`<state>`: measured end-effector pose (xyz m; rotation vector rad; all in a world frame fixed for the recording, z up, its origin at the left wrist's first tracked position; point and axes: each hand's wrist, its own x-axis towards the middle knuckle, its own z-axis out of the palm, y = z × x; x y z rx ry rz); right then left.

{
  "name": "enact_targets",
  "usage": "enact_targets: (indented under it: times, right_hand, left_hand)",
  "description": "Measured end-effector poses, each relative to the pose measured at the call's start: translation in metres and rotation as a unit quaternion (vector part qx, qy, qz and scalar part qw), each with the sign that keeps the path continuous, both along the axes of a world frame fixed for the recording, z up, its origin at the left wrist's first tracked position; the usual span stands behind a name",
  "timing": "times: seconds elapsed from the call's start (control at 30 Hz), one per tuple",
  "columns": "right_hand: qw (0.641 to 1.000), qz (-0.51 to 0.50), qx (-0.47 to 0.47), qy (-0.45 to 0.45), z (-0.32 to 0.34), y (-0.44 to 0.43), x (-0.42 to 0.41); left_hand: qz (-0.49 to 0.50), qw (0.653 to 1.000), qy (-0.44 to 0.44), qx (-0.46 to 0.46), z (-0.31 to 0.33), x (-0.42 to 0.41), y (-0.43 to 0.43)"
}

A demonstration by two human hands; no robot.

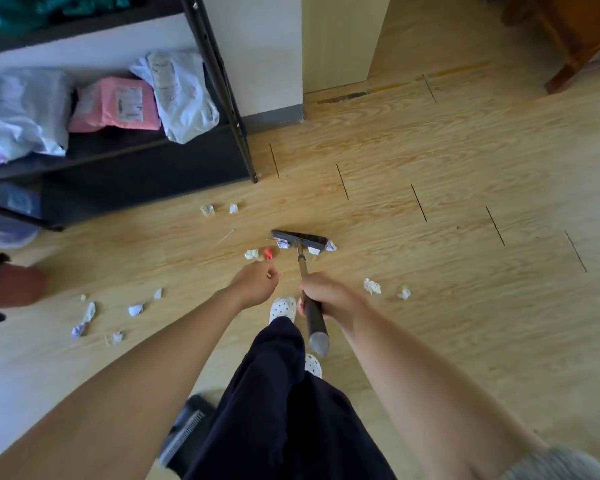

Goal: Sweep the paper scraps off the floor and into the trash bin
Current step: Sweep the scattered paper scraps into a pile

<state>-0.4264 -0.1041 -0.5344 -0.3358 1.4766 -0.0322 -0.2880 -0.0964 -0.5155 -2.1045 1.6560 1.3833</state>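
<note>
Wood-grain flooring point(430, 161) runs out ahead of you, and the paper scraps point(136, 309) are scattered across it: a few crumpled bits touching the broom head point(300, 239), two more by the foot of the black shelf unit point(125, 174), a loose cluster off to your left, and a pair to your right. Your right hand point(326, 296) is closed around the broom handle point(312, 313); your left hand point(257, 280) hangs free just beside it with fingers curled, and you cannot tell whether it holds anything. No trash bin shows clearly, though a dark object point(191, 420) sits low behind your leg, too blurred to name. For this stroke, keep the bristles flat on the floor and draw the near scraps toward your feet in short pulls, since light paper likely skips away from a fast sweep. Gather the outlying clusters into one pile before lifting anything
</note>
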Motion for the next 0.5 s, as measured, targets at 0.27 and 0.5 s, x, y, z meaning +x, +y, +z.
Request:
enact_targets:
  times: [0.27,0.5]
  right_hand:
    - [1.0,-0.005,0.004,-0.026,0.01,0.065,0.012]
    - [0.999,0.017,-0.011,0.032,0.027,0.09,0.015]
  left_hand:
    - [0.002,1.0,-0.012,-0.004,0.012,0.011,0.045]
    - [-0.058,0.998,-0.018,-0.012,0.02,0.014,0.069]
